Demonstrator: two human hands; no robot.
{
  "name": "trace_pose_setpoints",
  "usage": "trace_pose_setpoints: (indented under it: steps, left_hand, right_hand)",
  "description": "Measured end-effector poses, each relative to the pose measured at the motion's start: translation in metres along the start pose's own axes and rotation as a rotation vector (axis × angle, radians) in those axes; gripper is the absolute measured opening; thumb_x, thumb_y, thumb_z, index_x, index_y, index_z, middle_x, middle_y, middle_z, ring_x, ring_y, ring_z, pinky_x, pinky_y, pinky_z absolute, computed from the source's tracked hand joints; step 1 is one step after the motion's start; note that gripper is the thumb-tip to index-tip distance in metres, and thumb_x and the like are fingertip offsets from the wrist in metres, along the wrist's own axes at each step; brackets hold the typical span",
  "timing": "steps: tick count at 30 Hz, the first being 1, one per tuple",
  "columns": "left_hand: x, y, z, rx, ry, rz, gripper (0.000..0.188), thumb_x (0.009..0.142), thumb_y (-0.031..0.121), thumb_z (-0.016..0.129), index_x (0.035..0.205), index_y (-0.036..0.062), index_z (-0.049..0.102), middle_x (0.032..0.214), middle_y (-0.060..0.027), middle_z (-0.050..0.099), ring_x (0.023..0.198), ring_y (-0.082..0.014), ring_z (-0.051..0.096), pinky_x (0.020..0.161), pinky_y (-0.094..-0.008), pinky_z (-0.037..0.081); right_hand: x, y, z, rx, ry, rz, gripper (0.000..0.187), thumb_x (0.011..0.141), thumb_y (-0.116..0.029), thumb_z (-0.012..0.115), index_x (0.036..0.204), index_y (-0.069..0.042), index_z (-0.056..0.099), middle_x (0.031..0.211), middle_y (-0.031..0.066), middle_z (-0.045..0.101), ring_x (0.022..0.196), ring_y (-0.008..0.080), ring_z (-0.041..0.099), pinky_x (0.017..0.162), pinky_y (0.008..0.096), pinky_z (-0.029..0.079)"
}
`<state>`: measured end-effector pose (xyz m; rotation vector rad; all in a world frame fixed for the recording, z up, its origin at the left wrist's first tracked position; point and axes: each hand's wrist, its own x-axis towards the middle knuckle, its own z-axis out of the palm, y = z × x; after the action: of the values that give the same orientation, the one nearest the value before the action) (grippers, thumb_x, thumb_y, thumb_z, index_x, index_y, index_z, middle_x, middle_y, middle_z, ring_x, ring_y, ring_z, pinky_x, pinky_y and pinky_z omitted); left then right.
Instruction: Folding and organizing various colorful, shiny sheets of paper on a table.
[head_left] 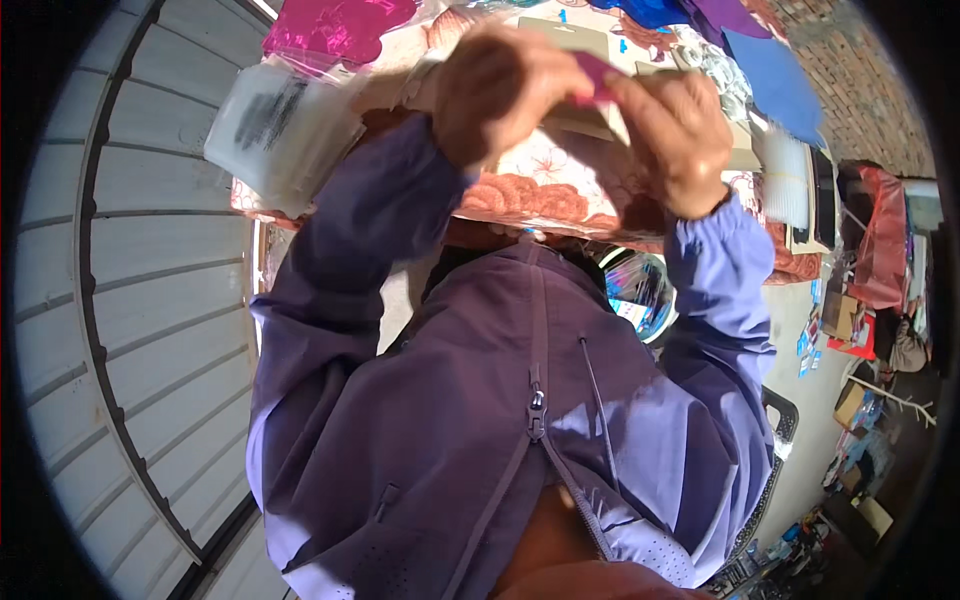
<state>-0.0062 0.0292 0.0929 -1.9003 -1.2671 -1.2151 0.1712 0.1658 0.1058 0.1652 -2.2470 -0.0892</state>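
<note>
My left hand and my right hand are raised over the table's far part, close together and blurred by motion. A small magenta piece is pinched between the fingers of both; its exact kind is too blurred to tell. Beneath them spreads a floral tablecloth with red-brown and white patterns. Behind the hands lie beige flat pieces, partly hidden, and a few tiny blue bits. Shiny magenta foil lies at the far left.
Clear plastic sleeves are piled on the table's left. To the right are a white stack, a crumpled clear plastic bundle and a blue sheet. A bucket with shiny wrappers stands below the table edge.
</note>
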Motion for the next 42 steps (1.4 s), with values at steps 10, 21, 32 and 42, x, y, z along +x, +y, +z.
trace_pose_setpoints:
  steps: [10,21,32,42]
  left_hand:
    - [-0.055,-0.067,0.043,-0.022,-0.619,-0.218,0.026,0.079,0.004,0.065,0.105,0.0014,0.064,0.112,-0.0117,0.064,0.105,-0.0289,0.059,0.091,-0.0369,0.047]
    - [-0.063,-0.075,0.074,0.001,-0.758,-0.209,0.070,0.089,0.035,0.059,0.146,0.0060,0.031,0.147,-0.0167,0.036,0.137,-0.0317,0.034,0.110,-0.0431,0.031]
    - [-0.064,-0.074,0.072,0.161,-0.839,-0.109,0.073,0.089,0.049,0.057,0.147,0.0116,0.033,0.150,-0.0101,0.035,0.140,-0.0268,0.030,0.113,-0.0425,0.026]
    - [-0.056,-0.061,0.088,0.157,-0.851,-0.259,0.069,0.092,0.049,0.049,0.148,0.0146,0.031,0.153,-0.0088,0.032,0.142,-0.0276,0.026,0.116,-0.0437,0.020]
  right_hand:
    - [-0.037,0.032,0.076,-0.200,-0.439,-0.167,0.020,0.072,-0.015,0.063,0.088,-0.004,0.069,0.085,0.0047,0.058,0.082,0.0204,0.056,0.073,0.0336,0.046]
    - [-0.034,0.026,0.075,-0.099,-0.443,-0.119,0.021,0.076,-0.019,0.066,0.089,-0.003,0.069,0.085,0.0051,0.058,0.083,0.0214,0.057,0.073,0.0341,0.045]
    - [-0.059,0.047,0.054,0.464,-0.358,0.370,0.025,0.078,-0.001,0.072,0.103,-0.002,0.071,0.096,0.0108,0.066,0.092,0.0271,0.064,0.080,0.0348,0.052]
    - [-0.056,0.043,0.054,0.651,-0.377,0.425,0.014,0.080,0.000,0.069,0.093,0.001,0.071,0.089,0.0123,0.067,0.081,0.0254,0.066,0.073,0.0313,0.053]
